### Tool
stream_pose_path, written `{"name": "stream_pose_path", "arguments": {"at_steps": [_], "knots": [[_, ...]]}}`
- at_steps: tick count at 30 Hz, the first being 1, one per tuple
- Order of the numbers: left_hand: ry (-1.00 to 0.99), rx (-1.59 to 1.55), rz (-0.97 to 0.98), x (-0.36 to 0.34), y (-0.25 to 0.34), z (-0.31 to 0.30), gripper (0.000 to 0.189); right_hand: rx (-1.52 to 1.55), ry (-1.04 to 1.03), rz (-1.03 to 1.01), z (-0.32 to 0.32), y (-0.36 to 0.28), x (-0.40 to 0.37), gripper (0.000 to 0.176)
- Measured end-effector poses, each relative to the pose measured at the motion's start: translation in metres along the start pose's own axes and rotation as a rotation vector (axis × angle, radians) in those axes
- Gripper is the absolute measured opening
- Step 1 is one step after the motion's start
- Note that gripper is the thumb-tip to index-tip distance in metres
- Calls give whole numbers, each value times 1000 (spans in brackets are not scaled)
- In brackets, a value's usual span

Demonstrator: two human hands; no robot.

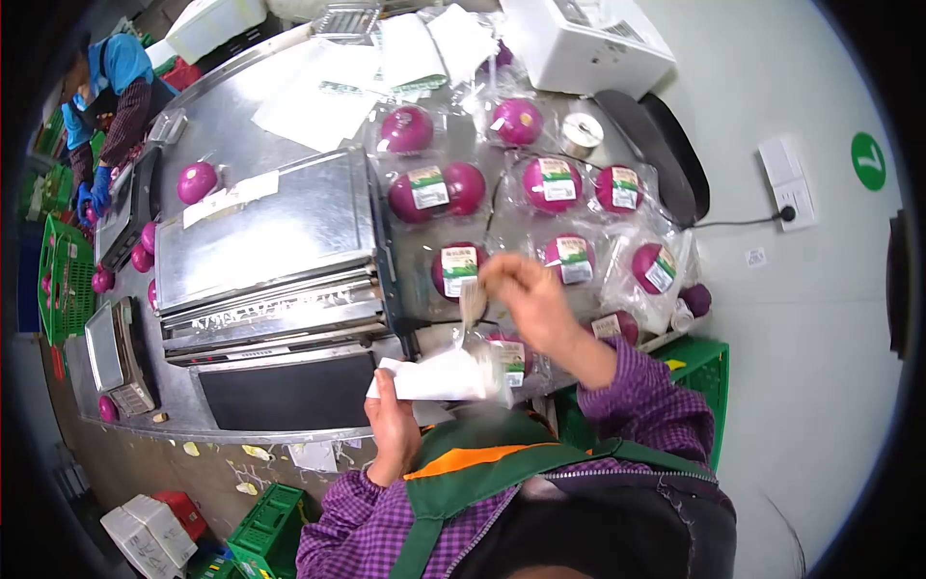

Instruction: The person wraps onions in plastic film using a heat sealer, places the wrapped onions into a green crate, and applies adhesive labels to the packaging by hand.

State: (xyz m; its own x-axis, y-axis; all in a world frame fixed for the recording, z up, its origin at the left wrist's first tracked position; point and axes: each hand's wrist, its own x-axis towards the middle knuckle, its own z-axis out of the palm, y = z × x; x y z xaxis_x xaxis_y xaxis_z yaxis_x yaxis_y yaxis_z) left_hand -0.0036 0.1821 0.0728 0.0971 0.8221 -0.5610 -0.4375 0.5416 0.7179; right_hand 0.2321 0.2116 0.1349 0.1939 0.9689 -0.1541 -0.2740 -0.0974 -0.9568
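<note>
My left hand [391, 429], thumb on top, grips a white sheet [434, 379] near the table's front edge. Clear plastic shows at the right end of that sheet. Above it, my right hand [531, 299] pinches a thin strip of translucent plastic [470, 304], partly smeared by motion. Round purple vegetables in clear bags lie around the right hand. A labelled bagged vegetable [456, 269] is just left of its fingers, and another [571, 259] lies beyond its knuckles. One more labelled bag [511, 362] lies close to the sheet's right end.
A metal-topped wrapping machine [275, 241] stands left of the bags. A small scale [121, 352] and loose purple vegetables [197, 182] are farther left. A blue-gloved person [121, 87] works at the far left. White foam box [588, 48], wire spool [582, 133] and green crate [709, 386] border the right side.
</note>
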Motion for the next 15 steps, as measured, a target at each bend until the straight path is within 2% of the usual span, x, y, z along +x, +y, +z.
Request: {"name": "stream_pose_path", "arguments": {"at_steps": [1, 2, 3, 5, 6, 10, 12, 13, 14, 15], "knots": [[-49, 10, -17, 2, 8, 2, 34, 22, 64, -54, 3, 2, 26, 14], [-11, -22, -23, 3, 11, 9, 35, 10, 60, -59, 6, 2, 51, 15], [-122, -19, -76, 7, 7, -1, 41, -2, 57, -57, 10, 3, 73, 16], [-228, -17, -155, 9, 20, 11, 51, 63, 15, 41, 17, 10, 103, 16], [-191, -52, -211, 12, 23, 15, 54, 75, -38, -25, 21, 14, 112, 17], [-301, -325, -340, 30, 30, 9, 72, -115, -73, 38, 35, 14, 102, 16], [-350, -304, -333, 31, 29, 8, 77, -107, -108, 59, 34, 7, 81, 17], [-383, -286, -355, 31, 28, 7, 78, -77, -103, -59, 34, 8, 69, 17], [-419, -163, -279, 29, 25, 2, 82, -209, -80, -145, 31, -3, 54, 17], [-461, -45, -187, 26, 21, 2, 85, -72, -29, -155, 33, -4, 40, 15]]}}
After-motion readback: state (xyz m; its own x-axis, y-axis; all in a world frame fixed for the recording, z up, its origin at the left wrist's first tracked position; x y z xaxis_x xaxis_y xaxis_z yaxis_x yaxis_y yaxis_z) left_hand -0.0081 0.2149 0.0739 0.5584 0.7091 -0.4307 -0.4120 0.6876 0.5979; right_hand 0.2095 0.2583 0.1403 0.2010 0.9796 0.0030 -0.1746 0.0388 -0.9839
